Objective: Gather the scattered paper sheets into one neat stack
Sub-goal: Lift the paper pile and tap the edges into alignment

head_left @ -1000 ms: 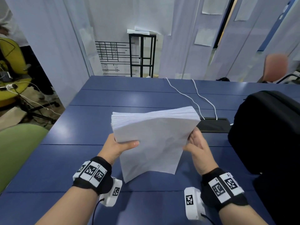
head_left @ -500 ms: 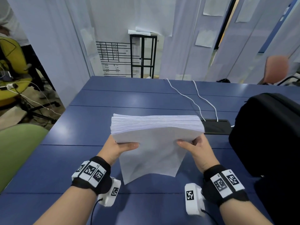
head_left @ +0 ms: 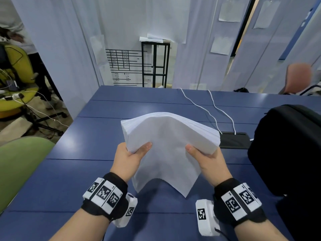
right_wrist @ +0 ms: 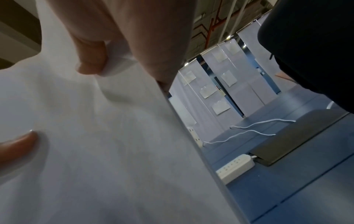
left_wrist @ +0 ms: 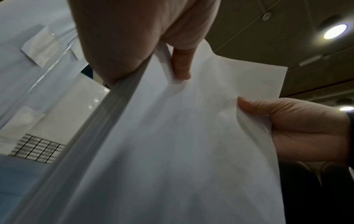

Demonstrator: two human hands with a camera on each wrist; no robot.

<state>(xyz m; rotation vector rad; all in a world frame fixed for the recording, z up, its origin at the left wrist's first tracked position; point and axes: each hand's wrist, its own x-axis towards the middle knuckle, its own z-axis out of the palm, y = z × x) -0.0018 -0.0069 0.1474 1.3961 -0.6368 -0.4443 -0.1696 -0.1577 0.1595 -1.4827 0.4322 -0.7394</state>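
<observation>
**Blue table, one thick stack held between two hands**

Blue tabletop [head_left: 83,171] runs out toward pale hanging panels with sheets pinned to them, and a black metal rack [head_left: 155,64] stands beyond the far edge. Above the table, near its middle, the paper stack [head_left: 171,136] is held clear of the surface — bowed upward in the middle, its lower edge sagging toward the person. The left hand [head_left: 129,158] grips the stack's left side, thumb lying across the top sheet and fingers curled underneath; the left wrist view shows the thumb tip pressing a dent into the paper. The right hand [head_left: 207,160] grips the right side the same way, thumb on top.

A black backpack [head_left: 284,146] sits on the table to the right, just beside the right hand. Two white cables [head_left: 199,106] run to a black panel [head_left: 232,140] set into the tabletop — in the right wrist view a white power strip [right_wrist: 236,167] lies against it. A green chair [head_left: 19,164] and a yellow chair [head_left: 16,72] stand off to the left.
</observation>
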